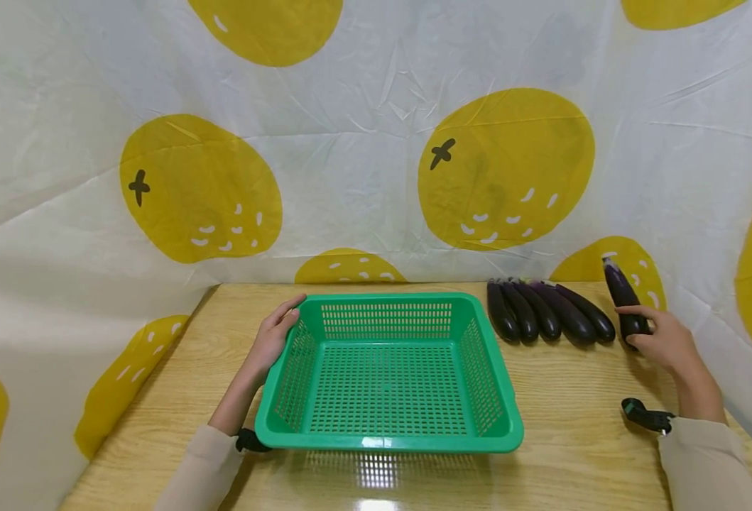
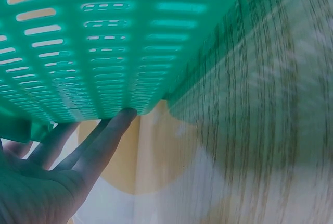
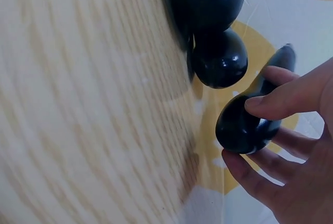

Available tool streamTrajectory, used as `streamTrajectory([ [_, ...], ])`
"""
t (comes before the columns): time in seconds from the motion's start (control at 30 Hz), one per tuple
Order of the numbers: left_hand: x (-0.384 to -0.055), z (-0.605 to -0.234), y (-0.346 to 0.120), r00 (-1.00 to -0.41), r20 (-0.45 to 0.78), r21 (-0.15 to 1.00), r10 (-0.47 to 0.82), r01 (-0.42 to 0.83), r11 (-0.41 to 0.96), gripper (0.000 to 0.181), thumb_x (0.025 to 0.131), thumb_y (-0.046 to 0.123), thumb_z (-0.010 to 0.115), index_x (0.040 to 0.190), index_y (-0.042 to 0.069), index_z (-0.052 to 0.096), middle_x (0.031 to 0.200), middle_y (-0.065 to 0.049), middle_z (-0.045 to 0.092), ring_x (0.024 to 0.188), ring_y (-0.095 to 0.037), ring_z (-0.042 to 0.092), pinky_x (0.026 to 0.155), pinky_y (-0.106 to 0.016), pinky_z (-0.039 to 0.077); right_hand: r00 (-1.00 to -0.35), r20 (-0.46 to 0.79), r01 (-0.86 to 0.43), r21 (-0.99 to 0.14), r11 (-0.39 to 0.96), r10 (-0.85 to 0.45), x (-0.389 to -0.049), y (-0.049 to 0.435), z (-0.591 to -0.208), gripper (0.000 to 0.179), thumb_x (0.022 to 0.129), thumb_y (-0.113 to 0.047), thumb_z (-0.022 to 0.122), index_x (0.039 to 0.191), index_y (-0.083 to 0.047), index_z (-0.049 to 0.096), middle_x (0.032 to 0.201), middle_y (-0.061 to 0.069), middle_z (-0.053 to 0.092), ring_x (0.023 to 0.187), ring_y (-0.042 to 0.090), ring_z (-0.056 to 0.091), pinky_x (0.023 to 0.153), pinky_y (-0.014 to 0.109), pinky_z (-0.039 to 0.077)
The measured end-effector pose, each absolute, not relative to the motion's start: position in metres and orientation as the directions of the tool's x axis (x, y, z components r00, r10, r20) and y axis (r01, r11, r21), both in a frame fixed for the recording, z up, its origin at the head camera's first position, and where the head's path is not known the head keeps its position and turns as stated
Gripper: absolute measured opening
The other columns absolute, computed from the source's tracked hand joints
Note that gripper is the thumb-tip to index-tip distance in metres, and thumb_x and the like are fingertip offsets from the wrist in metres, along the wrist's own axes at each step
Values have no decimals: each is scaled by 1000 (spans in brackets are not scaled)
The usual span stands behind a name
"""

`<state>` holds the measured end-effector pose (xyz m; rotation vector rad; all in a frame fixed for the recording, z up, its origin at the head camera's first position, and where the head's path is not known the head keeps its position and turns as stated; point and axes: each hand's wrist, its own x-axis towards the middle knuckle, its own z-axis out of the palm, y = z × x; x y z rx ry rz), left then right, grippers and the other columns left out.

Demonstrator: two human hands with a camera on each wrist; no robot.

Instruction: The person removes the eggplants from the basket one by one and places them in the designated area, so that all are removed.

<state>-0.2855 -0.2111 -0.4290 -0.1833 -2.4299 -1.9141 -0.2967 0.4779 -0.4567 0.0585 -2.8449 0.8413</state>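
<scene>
A green plastic basket [image 1: 385, 443] with slotted walls and floor is in the middle of the head view. My left hand [image 1: 272, 342] grips its left rim, thumb at the top edge. In the left wrist view the fingers of my left hand [image 2: 57, 177] lie against the slotted outside of the basket [image 2: 140, 41]. At the far right, my right hand [image 1: 666, 341] holds a dark purple eggplant [image 1: 620, 287] between thumb and fingers, its stem end pointing up and away. The right wrist view shows this eggplant [image 3: 242, 130] raised off the table.
Several eggplants [image 1: 567, 316] lie side by side right of the basket, near the table's back edge. The wooden table [image 1: 561, 419] meets a white curtain [image 1: 363, 191] with yellow fruit prints at the back and sides. A black wrist camera mount [image 1: 647, 415] sits by the right sleeve.
</scene>
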Motion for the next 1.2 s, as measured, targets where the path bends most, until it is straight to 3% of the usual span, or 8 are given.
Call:
streamTrajectory([
  [0.07, -285, -429, -211, -992, 106, 967, 63, 117, 227, 50, 112, 37, 42, 160, 19, 42, 153, -15, 55, 128, -33, 59, 92, -23, 51, -987, 162, -72, -534, 843, 19, -297, 478, -456, 56, 91, -4, 61, 145, 6, 49, 127, 48, 46, 54, 19, 45, 50, 33, 39],
  [0.17, -285, -428, -211, -992, 111, 966, 63, 123, 228, 50, 113, 37, 42, 160, 19, 42, 153, -16, 54, 127, -31, 60, 93, -23, 50, -989, 147, -51, -528, 848, 33, -296, 478, -453, 53, 91, -3, 63, 142, 8, 49, 131, 52, 41, 72, 38, 56, 56, 33, 41],
  [0.33, -285, -428, -210, -991, 115, 968, 66, 127, 217, 50, 113, 36, 42, 160, 19, 42, 153, -17, 54, 127, -31, 60, 93, -23, 50, -985, 161, -36, -529, 848, 59, -295, 477, -453, 49, 91, -1, 65, 136, 10, 52, 129, 52, 42, 96, 56, 54, 63, 35, 43],
  [0.47, -285, -428, -210, -991, 115, 969, 63, 126, 214, 49, 113, 35, 42, 159, 19, 43, 153, -17, 54, 128, -33, 59, 93, -22, 49, -979, 180, -19, -532, 847, 91, -295, 476, -455, 48, 91, -2, 64, 136, 10, 52, 135, 52, 40, 108, 62, 47, 73, 54, 46],
  [0.57, -285, -428, -210, -991, 120, 967, 63, 131, 219, 49, 113, 35, 43, 159, 19, 43, 153, -17, 54, 127, -32, 60, 92, -22, 50, -976, 184, -4, -550, 835, 117, -294, 475, -456, 50, 93, -3, 64, 139, 10, 50, 139, 52, 37, 117, 67, 41, 85, 70, 41],
  [0.8, -284, -428, -210, -990, 133, 965, 55, 142, 221, 49, 113, 34, 43, 159, 16, 44, 151, -18, 55, 120, -24, 64, 91, -23, 52, -969, 196, 5, -585, 811, 147, -297, 475, -460, 64, 91, -2, 64, 148, 10, 38, 141, 53, 37, 116, 67, 44, 87, 68, 40],
  [0.97, -284, -428, -210, -991, 123, 966, 61, 134, 221, 49, 113, 35, 43, 159, 19, 44, 154, -14, 53, 129, -30, 59, 94, -23, 50, -971, 191, -3, -601, 799, 140, -300, 474, -462, 72, 90, -1, 66, 153, 9, 31, 140, 53, 37, 116, 68, 44, 88, 67, 39],
  [1.2, -285, -428, -211, -990, 123, 967, 67, 135, 217, 50, 113, 36, 43, 159, 19, 43, 157, -14, 51, 133, -34, 56, 95, -22, 48, -975, 170, 13, -596, 803, 142, -300, 473, -463, 68, 94, -6, 64, 153, 8, 33, 142, 51, 38, 119, 67, 40, 89, 69, 37],
])
